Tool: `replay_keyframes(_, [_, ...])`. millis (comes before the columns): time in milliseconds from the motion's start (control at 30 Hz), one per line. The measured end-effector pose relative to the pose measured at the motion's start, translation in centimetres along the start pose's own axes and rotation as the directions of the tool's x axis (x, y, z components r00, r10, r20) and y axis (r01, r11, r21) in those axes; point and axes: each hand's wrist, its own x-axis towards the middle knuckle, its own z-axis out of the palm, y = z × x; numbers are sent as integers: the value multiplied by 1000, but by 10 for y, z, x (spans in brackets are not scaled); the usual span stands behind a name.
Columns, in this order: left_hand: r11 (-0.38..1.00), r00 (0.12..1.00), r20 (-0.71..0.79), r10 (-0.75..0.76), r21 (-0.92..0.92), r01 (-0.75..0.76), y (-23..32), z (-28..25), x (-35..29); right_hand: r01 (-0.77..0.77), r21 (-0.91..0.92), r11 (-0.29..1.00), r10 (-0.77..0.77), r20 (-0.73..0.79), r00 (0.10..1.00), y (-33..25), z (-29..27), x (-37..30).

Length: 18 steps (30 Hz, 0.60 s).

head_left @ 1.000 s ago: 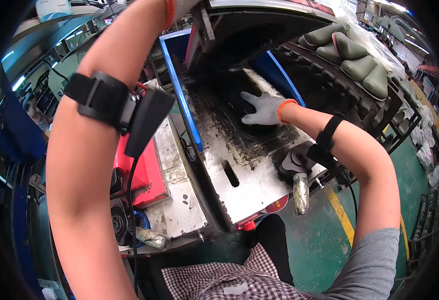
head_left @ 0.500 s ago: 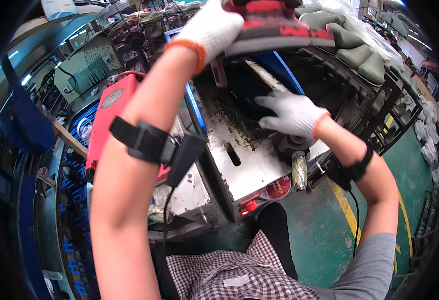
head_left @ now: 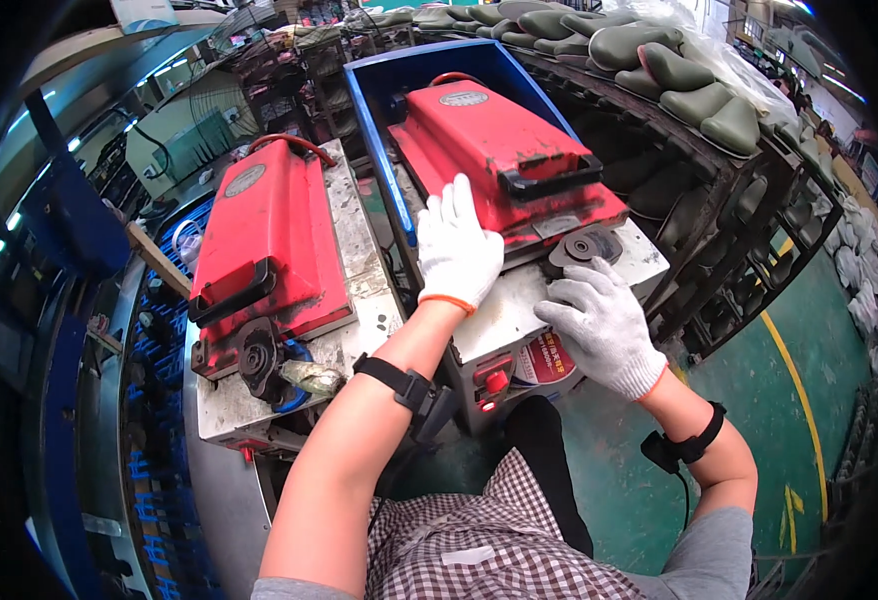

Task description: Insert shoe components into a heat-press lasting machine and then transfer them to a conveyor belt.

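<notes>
A red press lid [head_left: 494, 140] with a black bar handle [head_left: 549, 178] lies lowered on the right-hand machine. My left hand [head_left: 459, 245], in a white knitted glove with an orange cuff, is open, its fingers stretched along the lid's left edge. Just below the round dark pivot knob [head_left: 584, 248] on this machine's front is my gloved right hand [head_left: 607, 328], fingers slightly bent and apart, open. Its palm hides what lies beneath, where the wrapped lever handle stood.
On the left stands a similar machine with a red lid [head_left: 284, 240], a dark pivot [head_left: 259, 355] and a wrapped lever handle [head_left: 311, 378]. A blue tray frame [head_left: 369, 125] surrounds the right machine's back. Olive-green saddle-shaped pads [head_left: 639, 48] fill the rack at right.
The right machine's red lid has come down from raised to closed. My left hand has moved down from its upper edge to its side; my right hand has moved down and toward me.
</notes>
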Motion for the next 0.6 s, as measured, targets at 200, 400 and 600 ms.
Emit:
replay_keyframes(200, [997,999,-41,37,68,-34,-4,9,-13,61,-131,990,-80,-140,987,35,-10,-25])
replay_keyframes(400, [994,996,-62,69,86,-63,9,14,-10,-351,-142,926,283,-356,891,123,1,-42])
replay_keyframes(600, [986,995,-19,-101,131,102,-9,4,-19,-205,38,978,204,-392,897,75,22,87])
